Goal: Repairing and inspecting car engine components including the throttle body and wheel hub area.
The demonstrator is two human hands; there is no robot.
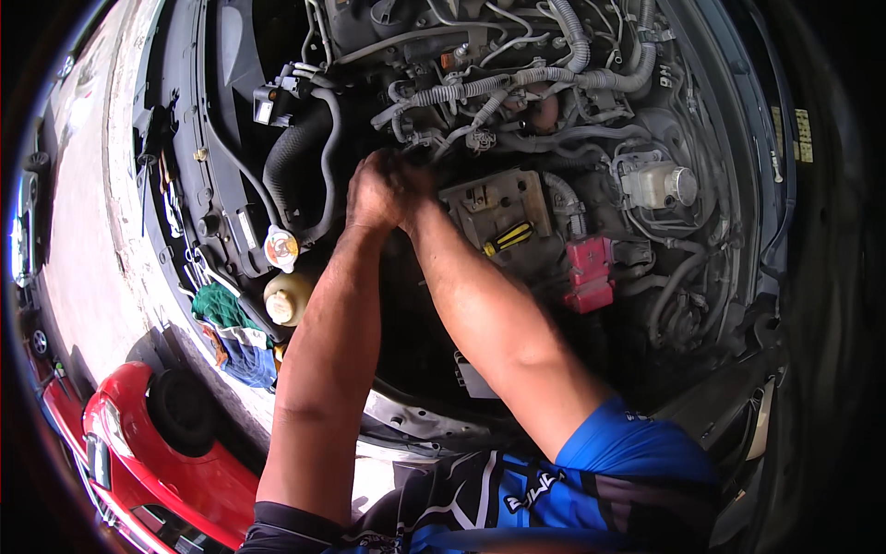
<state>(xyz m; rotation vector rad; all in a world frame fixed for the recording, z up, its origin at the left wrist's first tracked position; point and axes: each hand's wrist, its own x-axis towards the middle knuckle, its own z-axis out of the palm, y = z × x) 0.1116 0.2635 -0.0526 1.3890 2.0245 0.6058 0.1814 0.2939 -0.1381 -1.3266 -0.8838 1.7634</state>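
Note:
Both my hands are deep in a car engine bay, close together or touching. My left hand [374, 192] has its fingers curled, with what they hold hidden. My right hand [415, 189] is beside it, its fingers blurred and hidden in shadow. Hoses and connectors [427, 138] lie just beyond them. To their right is a metal battery tray [466, 208] with a yellow-and-black screwdriver [508, 238] on it.
A red plastic cover [589, 272] and a fluid reservoir [657, 189] are at the right. Hand tools [198, 268], a green cloth [217, 305] and a cream reservoir [286, 300] are at the left. A red car [185, 480] stands outside at lower left.

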